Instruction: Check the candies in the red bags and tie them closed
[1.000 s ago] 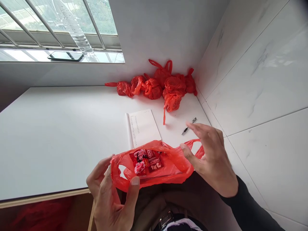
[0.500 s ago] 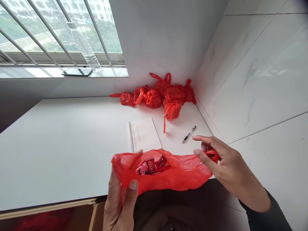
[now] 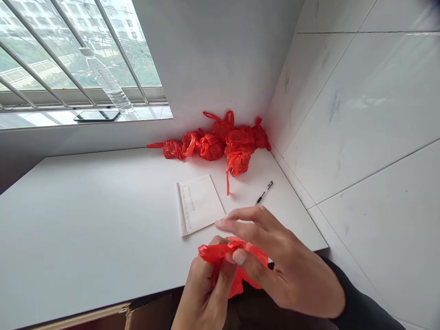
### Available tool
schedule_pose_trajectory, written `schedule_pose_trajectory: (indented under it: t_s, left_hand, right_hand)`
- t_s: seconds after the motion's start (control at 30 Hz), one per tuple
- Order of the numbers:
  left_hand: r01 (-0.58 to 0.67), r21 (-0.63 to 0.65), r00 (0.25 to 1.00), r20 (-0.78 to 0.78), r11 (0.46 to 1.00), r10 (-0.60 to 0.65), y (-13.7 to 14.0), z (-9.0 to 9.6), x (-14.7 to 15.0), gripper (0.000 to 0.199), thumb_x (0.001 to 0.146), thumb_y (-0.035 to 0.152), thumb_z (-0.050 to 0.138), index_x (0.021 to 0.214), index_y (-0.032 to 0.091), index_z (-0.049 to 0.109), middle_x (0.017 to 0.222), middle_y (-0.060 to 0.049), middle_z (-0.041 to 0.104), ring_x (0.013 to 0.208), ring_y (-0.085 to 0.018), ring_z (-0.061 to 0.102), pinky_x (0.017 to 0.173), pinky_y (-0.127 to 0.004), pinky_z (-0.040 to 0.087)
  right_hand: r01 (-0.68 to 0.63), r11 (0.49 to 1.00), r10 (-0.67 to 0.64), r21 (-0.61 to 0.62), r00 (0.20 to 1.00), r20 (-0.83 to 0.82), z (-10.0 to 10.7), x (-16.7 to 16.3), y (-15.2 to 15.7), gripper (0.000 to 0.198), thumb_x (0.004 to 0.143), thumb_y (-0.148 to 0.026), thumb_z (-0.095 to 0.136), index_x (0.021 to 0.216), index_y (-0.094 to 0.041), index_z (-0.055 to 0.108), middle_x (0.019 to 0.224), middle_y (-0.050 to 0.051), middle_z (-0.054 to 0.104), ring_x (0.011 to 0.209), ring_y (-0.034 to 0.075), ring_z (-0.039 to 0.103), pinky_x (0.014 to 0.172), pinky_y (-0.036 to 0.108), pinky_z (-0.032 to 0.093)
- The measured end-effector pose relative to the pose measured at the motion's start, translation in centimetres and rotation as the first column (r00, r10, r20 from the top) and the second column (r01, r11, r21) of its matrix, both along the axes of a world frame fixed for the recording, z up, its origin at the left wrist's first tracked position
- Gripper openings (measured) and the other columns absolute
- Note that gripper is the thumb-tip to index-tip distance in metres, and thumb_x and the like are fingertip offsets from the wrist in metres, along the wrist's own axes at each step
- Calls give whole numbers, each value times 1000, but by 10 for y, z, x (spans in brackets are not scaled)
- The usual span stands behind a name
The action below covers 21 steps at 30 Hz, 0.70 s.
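Observation:
A thin red plastic bag [image 3: 242, 281] is bunched up in front of me, above the table's near edge. My left hand [image 3: 209, 284] is closed around its gathered neck, and a twisted end of the plastic sticks out past the thumb. Close over the bag, my right hand [image 3: 275, 261] has its fingers stretched out and apart, slightly blurred. Its thumb tip touches the plastic beside my left thumb. Part of the bag lies behind the right hand, and its contents are hidden.
Several tied red bags [image 3: 237, 142] sit against the wall on the white table [image 3: 103, 220]. A notebook [image 3: 202, 201] and a pen [image 3: 264, 193] lie nearer. A cardboard box [image 3: 147, 314] stands below the edge. The windowsill holds a water bottle [image 3: 108, 82] and a phone [image 3: 97, 115].
The bag was stretched wide with wrapped sweets showing inside; now it is gathered in my left hand. My right hand has come left to the bag's neck, its fingers extended.

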<state>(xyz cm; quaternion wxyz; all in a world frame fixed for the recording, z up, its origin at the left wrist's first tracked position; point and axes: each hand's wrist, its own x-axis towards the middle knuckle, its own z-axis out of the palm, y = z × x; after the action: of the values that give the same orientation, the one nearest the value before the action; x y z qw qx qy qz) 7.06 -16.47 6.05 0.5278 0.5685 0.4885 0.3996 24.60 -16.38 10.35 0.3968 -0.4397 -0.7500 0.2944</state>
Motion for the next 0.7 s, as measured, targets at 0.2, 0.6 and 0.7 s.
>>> schedule_pose_trajectory:
  t_s: [0.2, 0.6, 0.7]
  left_hand:
    - [37, -219, 984, 176, 975, 2, 15, 2, -1, 30, 92, 51, 66, 103, 24, 70, 96, -4, 65, 80, -18, 63, 70, -27, 57]
    - [129, -474, 890, 443, 871, 109, 24, -7, -9, 35, 91, 48, 68, 111, 20, 75, 73, -5, 66, 65, -17, 63, 61, -27, 52]
    - [198, -375, 913, 408, 906, -30, 26, -3, -15, 26, 91, 45, 70, 86, 20, 72, 76, -4, 64, 70, -16, 61, 67, -25, 51]
  right_hand:
    - [-27, 971, 0, -239, 993, -114, -19, 9, 20, 23, 102, -32, 62, 122, -25, 69, 106, 3, 71, 97, 18, 68, 94, 35, 56]
    - [-71, 989, 39, -126, 970, -239, -13, 8, 9, 31, 91, -8, 64, 116, -26, 66, 97, -2, 69, 85, 12, 64, 86, 27, 54]
    - [-149, 977, 121, -150, 976, -181, -20, 8, 9, 29, 91, -16, 66, 118, -24, 66, 94, -1, 68, 83, 14, 64, 85, 30, 55]
